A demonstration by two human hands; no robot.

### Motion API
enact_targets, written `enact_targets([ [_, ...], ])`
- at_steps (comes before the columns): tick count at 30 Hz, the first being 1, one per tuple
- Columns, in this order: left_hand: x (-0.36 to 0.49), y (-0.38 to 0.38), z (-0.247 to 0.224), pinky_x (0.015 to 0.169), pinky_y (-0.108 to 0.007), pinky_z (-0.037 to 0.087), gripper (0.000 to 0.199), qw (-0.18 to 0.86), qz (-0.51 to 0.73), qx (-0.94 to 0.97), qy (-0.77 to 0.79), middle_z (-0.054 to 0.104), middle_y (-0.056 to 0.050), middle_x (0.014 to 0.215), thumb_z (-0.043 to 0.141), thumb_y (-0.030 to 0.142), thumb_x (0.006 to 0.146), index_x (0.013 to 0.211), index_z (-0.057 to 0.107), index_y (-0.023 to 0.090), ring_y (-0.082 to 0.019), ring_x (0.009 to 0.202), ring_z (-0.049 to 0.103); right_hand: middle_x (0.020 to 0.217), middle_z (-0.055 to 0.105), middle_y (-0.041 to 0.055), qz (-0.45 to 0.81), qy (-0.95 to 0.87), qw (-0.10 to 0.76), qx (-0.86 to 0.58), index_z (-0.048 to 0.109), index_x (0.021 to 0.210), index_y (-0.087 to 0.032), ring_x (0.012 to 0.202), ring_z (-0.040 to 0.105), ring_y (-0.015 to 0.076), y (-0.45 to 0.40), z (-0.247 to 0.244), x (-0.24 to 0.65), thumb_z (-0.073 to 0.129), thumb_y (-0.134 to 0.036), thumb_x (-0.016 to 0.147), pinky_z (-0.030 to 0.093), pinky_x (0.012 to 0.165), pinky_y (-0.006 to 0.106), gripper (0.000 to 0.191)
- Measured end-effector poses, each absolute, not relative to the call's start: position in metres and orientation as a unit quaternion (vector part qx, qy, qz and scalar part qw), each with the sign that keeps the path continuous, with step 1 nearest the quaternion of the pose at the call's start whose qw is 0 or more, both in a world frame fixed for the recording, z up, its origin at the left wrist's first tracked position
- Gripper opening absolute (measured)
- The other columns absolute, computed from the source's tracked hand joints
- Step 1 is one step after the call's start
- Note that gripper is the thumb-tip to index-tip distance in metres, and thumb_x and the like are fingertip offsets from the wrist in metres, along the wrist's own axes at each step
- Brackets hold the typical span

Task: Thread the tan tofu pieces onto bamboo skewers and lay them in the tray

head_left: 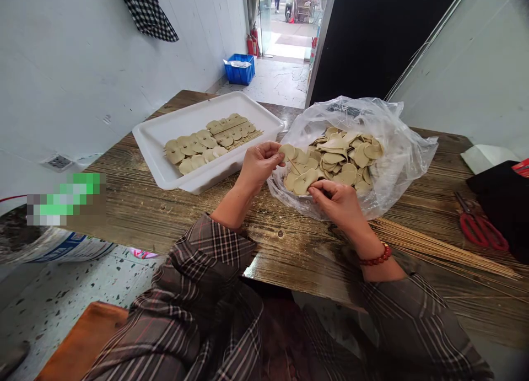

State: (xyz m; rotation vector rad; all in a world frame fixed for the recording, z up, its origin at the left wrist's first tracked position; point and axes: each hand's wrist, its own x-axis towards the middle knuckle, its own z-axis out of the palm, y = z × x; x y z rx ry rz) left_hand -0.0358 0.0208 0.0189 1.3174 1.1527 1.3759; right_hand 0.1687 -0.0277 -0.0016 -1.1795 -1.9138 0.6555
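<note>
At one bag [407,149]: two hands [261,163] [339,203] pinching two slices [287,151] [305,181], one skewer [295,167] between.

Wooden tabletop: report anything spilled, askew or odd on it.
Little stands out. Right of the right hand, a few bamboo skewers stray from their bundle, so it looks untidy. Pale specks, possibly crumbs, dot the tabletop before the white tray.
</note>
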Motion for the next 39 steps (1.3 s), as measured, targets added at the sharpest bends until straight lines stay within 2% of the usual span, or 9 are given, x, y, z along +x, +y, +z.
enact_targets([
  [9, -0.033, 0.021, 0.019, 0.059, -0.022, 0.047, 0.011, 0.408, 0.559, 0.559, 0.457, 0.066, 0.0, 0.067, 0.072, 0.023, 0.075, 0.077, 0.066, 0.014, -0.008, 0.059, 0.062, 0.07, 0.069, 0.002, 0.239, -0.762, 0.38, -0.468, 0.071, 0.077, -0.017, 0.064, 0.059, 0.015, -0.03, -0.002, 0.169, 0.056, -0.027, 0.089, 0.04, 0.063, 0.026, 0.021],
  [15, -0.031, 0.022, 0.014, 0.057, -0.021, 0.046, 0.005, 0.375, 0.55, 0.581, 0.468, 0.064, 0.0, 0.063, 0.069, 0.019, 0.075, 0.077, 0.068, 0.015, -0.01, 0.061, 0.064, 0.069, 0.07, 0.0027, 0.215, -0.764, 0.382, -0.474, 0.072, 0.076, -0.017, 0.064, 0.06, 0.0154, -0.028, -0.003, 0.169, 0.057, -0.025, 0.088, 0.04, 0.063, 0.026, 0.02],
  [19, -0.029, 0.02, 0.015, 0.056, -0.02, 0.045, 0.008, 0.379, 0.543, 0.586, 0.466, 0.065, -0.001, 0.065, 0.071, 0.021, 0.075, 0.077, 0.068, 0.014, -0.009, 0.061, 0.064, 0.07, 0.07, 0.0027, 0.206, -0.761, 0.39, -0.476, 0.073, 0.076, -0.018, 0.064, 0.06, 0.0156, -0.028, -0.005, 0.168, 0.058, -0.025, 0.088, 0.041, 0.063, 0.026, 0.02],
  [24, -0.022, 0.015, 0.017, 0.055, -0.019, 0.045, 0.007, 0.446, 0.541, 0.559, 0.443, 0.063, 0.0, 0.066, 0.07, 0.017, 0.074, 0.077, 0.066, 0.013, -0.007, 0.058, 0.061, 0.069, 0.07, 0.0027, 0.198, -0.759, 0.394, -0.478, 0.072, 0.076, -0.018, 0.063, 0.061, 0.0158, -0.027, -0.005, 0.167, 0.057, -0.025, 0.088, 0.042, 0.063, 0.026, 0.021],
  [30, -0.025, 0.017, 0.012, 0.054, -0.017, 0.046, 0.015, 0.572, 0.554, 0.427, 0.428, 0.062, 0.003, 0.068, 0.071, 0.016, 0.074, 0.079, 0.058, 0.014, -0.006, 0.054, 0.061, 0.07, 0.07, 0.0032, 0.2, -0.757, 0.404, -0.473, 0.073, 0.077, -0.018, 0.064, 0.061, 0.0162, -0.028, -0.005, 0.167, 0.057, -0.028, 0.089, 0.043, 0.063, 0.027, 0.022],
  [39, -0.027, 0.017, 0.015, 0.048, -0.016, 0.045, 0.011, 0.626, 0.55, 0.38, 0.402, 0.066, 0.001, 0.07, 0.068, 0.017, 0.078, 0.082, 0.058, 0.013, -0.006, 0.053, 0.061, 0.073, 0.072, 0.0033, 0.194, -0.759, 0.418, -0.461, 0.072, 0.076, -0.018, 0.067, 0.063, 0.017, -0.029, -0.005, 0.167, 0.058, -0.026, 0.088, 0.046, 0.065, 0.028, 0.02],
])
